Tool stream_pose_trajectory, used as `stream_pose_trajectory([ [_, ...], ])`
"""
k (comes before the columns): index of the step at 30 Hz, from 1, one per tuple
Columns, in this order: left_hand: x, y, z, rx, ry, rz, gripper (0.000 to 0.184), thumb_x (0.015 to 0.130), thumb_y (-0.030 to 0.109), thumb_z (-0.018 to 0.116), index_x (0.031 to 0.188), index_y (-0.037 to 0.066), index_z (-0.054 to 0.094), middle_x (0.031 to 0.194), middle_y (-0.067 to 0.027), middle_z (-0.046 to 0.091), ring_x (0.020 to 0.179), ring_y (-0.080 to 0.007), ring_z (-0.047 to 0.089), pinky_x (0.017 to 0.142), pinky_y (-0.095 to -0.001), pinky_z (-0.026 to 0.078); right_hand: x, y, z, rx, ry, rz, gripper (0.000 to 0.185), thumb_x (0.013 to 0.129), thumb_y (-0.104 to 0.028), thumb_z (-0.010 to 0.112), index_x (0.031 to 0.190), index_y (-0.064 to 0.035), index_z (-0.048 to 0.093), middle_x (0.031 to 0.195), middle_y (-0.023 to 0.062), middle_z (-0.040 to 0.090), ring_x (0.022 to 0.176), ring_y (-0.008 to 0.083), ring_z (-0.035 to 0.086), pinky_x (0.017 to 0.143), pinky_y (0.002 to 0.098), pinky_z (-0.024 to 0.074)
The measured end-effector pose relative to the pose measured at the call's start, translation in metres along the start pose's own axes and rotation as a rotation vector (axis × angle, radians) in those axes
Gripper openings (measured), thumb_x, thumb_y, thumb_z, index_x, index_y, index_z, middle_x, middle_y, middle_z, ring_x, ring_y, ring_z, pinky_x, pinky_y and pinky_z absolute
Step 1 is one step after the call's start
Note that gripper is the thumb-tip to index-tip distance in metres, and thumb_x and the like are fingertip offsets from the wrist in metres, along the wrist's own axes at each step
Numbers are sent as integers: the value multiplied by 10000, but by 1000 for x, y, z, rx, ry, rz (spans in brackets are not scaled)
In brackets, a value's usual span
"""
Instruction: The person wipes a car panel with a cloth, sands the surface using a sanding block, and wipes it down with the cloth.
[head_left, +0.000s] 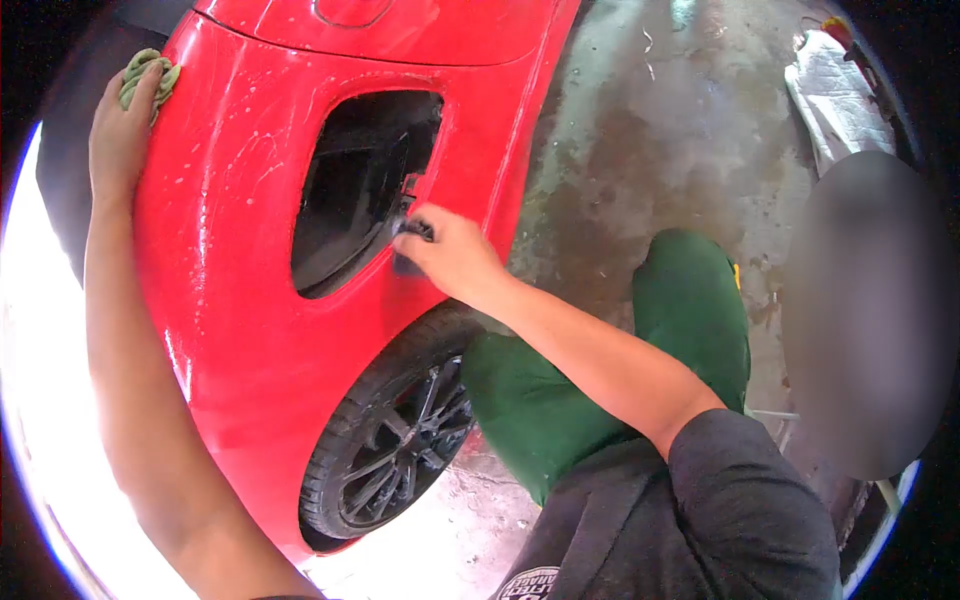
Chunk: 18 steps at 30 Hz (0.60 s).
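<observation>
A red car body (250, 360), spotted with droplets, fills the left and centre. At its upper left edge my left hand (125, 130) grips a crumpled green cloth (150, 82). My right hand (450, 250) is closed round a small dark object (414, 231) beside the lower right rim of a dark opening (355, 190) in the panel. Motion blurs that object, and I cannot make out what it is. Below the opening sits a black wheel (410, 440) in its arch.
Wet concrete floor (640, 130) runs along the car's right side. My bent knees in green trousers (695, 300) are close to the wheel. A whitish quilted sheet (840, 100) lies at the upper right, above a blurred grey oval (865, 310).
</observation>
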<state>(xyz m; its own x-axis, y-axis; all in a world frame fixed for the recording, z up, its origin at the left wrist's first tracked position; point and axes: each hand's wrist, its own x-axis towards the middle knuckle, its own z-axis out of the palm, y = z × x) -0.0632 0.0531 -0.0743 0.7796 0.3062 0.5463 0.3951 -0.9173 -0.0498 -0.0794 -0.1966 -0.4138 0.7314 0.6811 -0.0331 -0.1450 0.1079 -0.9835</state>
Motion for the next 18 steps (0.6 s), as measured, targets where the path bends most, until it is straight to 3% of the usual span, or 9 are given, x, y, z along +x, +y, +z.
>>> stream_pose_trajectory([
  [4,0,2,0,-26,-18,-16,553,935,498,640,1288,73,668,1197,-144,714,1122,-257,674,984,-350,474,-5,4,4,-482,281,-659,194,844,-162,671,1028,-98,671,989,101,656,908,301,649,738,454,500],
  [8,-3,6,0,34,28,22,572,933,523,629,1292,80,668,1208,-149,710,1137,-270,667,995,-353,468,-34,1,28,-648,115,-841,242,769,-125,697,1009,-124,667,995,51,639,890,253,600,725,389,460],
  [13,6,-10,1,88,18,48,594,936,561,599,1316,109,662,1239,-153,700,1171,-297,656,1009,-372,463,-48,-26,52,-403,104,-813,55,795,-166,643,792,-112,639,903,52,599,905,256,591,731,398,459],
  [16,5,-7,0,127,28,68,595,943,569,582,1325,120,658,1251,-154,695,1183,-302,652,1015,-379,462,-50,-52,67,-233,65,-636,66,818,-123,709,846,-84,665,858,71,609,864,286,604,726,421,473],
  [17,4,-4,0,134,25,43,591,944,565,584,1324,118,658,1252,-152,695,1184,-298,652,1017,-376,461,-46,-60,69,-156,48,-566,78,868,-125,695,862,-47,692,873,117,655,854,332,628,726,438,493],
  [18,3,0,-1,144,23,18,587,946,561,585,1324,117,659,1254,-150,696,1186,-293,652,1019,-373,460,-43,-67,71,-73,37,-447,86,876,-122,694,871,-36,700,855,118,666,815,311,635,704,424,493],
])
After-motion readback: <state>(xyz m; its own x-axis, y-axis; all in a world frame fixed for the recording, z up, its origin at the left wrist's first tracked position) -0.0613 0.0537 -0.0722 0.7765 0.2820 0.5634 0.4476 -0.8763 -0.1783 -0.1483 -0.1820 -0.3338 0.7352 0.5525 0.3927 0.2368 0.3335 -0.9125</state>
